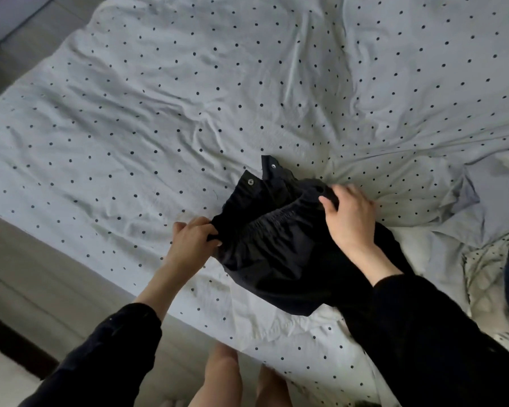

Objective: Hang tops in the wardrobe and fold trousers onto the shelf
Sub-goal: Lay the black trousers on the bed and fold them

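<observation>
Our left hand (pixel 193 237) and right hand (pixel 347 218) each pinch the elastic waistband of soft, limp black fabric trousers (pixel 276 245) lying on the white dotted bedsheet (pixel 159 113), near its front edge; waistband corners seem the best hold.

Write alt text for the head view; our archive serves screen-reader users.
Both hands grip the waistband of black trousers lying on a bed's dotted white sheet: the left hand at one side, the right hand at the other. The snap fastening is open.
</observation>
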